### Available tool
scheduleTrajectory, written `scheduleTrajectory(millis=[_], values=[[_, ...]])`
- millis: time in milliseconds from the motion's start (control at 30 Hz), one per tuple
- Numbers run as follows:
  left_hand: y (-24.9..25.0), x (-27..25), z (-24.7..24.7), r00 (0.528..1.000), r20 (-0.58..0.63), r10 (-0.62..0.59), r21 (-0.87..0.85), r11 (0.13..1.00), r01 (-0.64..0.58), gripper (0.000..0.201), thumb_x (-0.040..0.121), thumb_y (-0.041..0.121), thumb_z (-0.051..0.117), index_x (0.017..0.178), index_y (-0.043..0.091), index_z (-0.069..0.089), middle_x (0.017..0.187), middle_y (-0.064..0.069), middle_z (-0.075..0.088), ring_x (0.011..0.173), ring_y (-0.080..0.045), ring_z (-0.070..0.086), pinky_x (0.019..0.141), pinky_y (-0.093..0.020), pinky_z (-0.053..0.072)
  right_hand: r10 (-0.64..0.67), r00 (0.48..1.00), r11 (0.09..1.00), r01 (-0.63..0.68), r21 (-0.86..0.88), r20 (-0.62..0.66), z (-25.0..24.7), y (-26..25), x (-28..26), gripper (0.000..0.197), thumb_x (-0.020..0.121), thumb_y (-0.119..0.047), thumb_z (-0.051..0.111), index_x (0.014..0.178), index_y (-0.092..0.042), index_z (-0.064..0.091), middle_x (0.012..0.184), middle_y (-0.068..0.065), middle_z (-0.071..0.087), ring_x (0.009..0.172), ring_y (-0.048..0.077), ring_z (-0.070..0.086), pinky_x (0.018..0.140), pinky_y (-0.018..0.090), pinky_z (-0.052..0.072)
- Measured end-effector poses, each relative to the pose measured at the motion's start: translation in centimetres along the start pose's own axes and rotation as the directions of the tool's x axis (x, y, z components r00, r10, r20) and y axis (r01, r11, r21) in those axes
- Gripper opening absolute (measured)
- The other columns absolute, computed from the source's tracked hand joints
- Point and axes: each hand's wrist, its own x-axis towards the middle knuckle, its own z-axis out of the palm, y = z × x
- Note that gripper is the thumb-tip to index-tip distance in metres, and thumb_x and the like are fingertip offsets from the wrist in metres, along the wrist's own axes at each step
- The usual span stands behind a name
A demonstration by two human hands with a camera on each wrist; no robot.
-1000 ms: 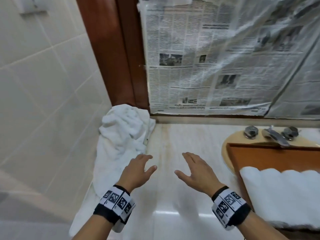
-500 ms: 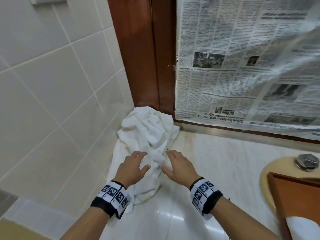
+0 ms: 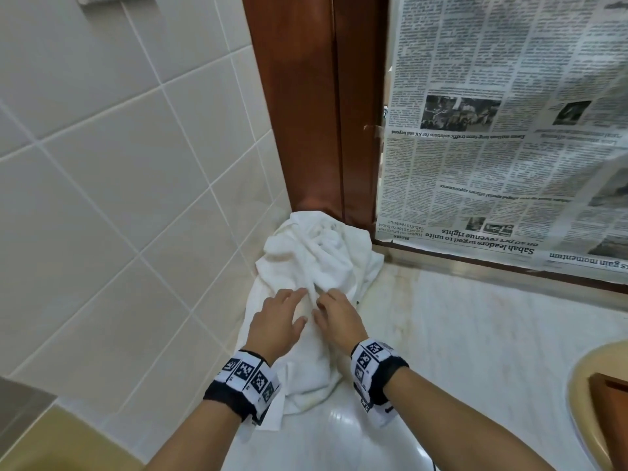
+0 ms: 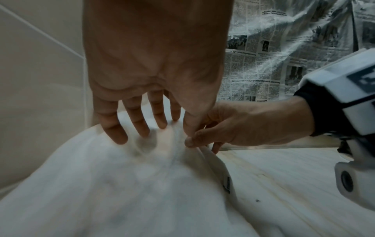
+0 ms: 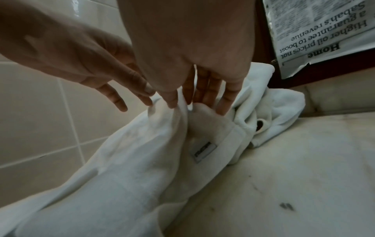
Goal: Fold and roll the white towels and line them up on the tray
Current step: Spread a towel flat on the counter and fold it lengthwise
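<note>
One crumpled towel [image 3: 316, 266], unfolded, far left; pinched by right hand [image 3: 334, 316], left hand [image 3: 277, 317] spread flat on it; rolling pending.

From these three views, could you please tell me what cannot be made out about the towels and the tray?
- Tray: head view, cut off by the right edge; its contents are out of frame.
- Towel pile: number of towels unclear, folds overlap.
- Towel label: right wrist view, print too blurred to read.
- Left hand: left wrist view, fingertips motion-blurred, towel contact unclear.
</note>
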Motion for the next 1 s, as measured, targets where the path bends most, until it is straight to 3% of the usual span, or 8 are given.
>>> scheduleTrajectory(millis=[133,267,467,600,667,800,867,1000], values=[[-0.9,-0.6,-1.5,0.993,-0.108,0.037,-0.073,0.996,-0.045,0.061,0.099,0.039,0.052,0.154,0.041,0.026,0.146,0.005,0.04,0.121,-0.022,0.05,0.085,-0.042,0.053,-0.047,0.999,0.987,0.05,0.156,-0.023,-1.4,-1.5,-1.5,0.014,0.091,-0.019,0.06,0.083,-0.012,0.05,0.081,0.001,0.048,0.073,0.017,0.045,0.066,0.028,0.033],[-0.5,-0.7,-3.4,0.984,-0.141,0.113,-0.051,0.991,-0.121,0.054,0.1,0.035,0.049,0.15,0.047,0.031,0.143,0.006,0.041,0.121,-0.02,0.048,0.082,-0.041,0.053,-0.09,0.996,0.955,0.091,0.284,-0.015,-3.3,-3.4,-4.6,0.019,0.088,-0.017,0.057,0.079,-0.012,0.041,0.064,-0.004,0.042,0.058,0.01,0.034,0.058,0.026,0.034],[-0.9,-2.4,-3.0,0.991,-0.075,0.114,-0.099,0.988,-0.121,0.04,0.098,0.037,0.052,0.138,0.041,0.051,0.141,0.007,0.044,0.124,-0.02,0.049,0.09,-0.04,0.051,-0.031,0.997,0.924,0.056,0.378,-0.072,-7.2,-5.0,-10.5,0.017,0.09,-0.011,0.056,0.078,-0.014,0.045,0.062,-0.005,0.041,0.056,0.006,0.034,0.055,0.018,0.03],[-0.6,-4.7,-1.7,0.978,0.004,0.211,-0.171,0.963,-0.207,0.023,0.095,0.039,0.055,0.117,0.038,0.061,0.131,0.011,0.051,0.12,-0.018,0.05,0.093,-0.04,0.048,0.036,0.993,0.925,0.009,0.381,-0.11,-9.1,-5.4,-15.0,0.016,0.09,-0.011,0.059,0.077,-0.017,0.052,0.062,-0.001,0.048,0.057,0.006,0.04,0.055,0.018,0.033],[-0.1,-6.3,-0.8,0.97,0.037,0.239,-0.171,0.958,-0.23,0.029,0.095,0.038,0.055,0.124,0.039,0.057,0.134,0.011,0.048,0.12,-0.018,0.049,0.094,-0.039,0.048,0.087,0.987,0.923,-0.03,0.384,-0.133,-9.5,-5.6,-17.5,0.014,0.09,-0.012,0.06,0.077,-0.015,0.053,0.062,0.001,0.048,0.057,0.007,0.04,0.056,0.02,0.033],[0.9,-8.8,1.0,0.966,-0.008,0.26,-0.265,0.931,-0.252,0.065,0.092,0.04,0.06,0.148,0.046,0.028,0.147,0.009,0.034,0.123,-0.021,0.045,0.099,-0.041,0.046,0.144,0.973,0.927,-0.068,0.369,-0.182,-10.0,-6.5,-22.9,0.012,0.088,-0.012,0.06,0.077,-0.013,0.054,0.066,0.011,0.05,0.059,0.01,0.04,0.057,0.024,0.033],[1.3,-9.6,1.9,0.966,0.036,0.257,-0.3,0.925,-0.234,0.076,0.091,0.04,0.063,0.152,0.049,0.019,0.15,0.006,0.028,0.125,-0.022,0.044,0.101,-0.044,0.046,0.175,0.965,0.93,-0.096,0.354,-0.198,-10.1,-7.1,-25.7,0.015,0.087,-0.007,0.061,0.075,-0.012,0.053,0.065,0.011,0.047,0.059,0.009,0.038,0.056,0.024,0.03],[2.9,-11.3,4.7,0.914,0.244,0.325,-0.23,0.934,-0.271,0.054,0.094,0.04,0.059,0.145,0.042,0.041,0.147,0.003,0.041,0.132,-0.023,0.044,0.109,-0.04,0.039,0.218,0.942,0.933,-0.124,0.339,-0.255,-10.5,-7.6,-30.5,0.01,0.083,-0.014,0.059,0.076,-0.011,0.054,0.065,0.011,0.048,0.059,0.012,0.039,0.056,0.025,0.031]])
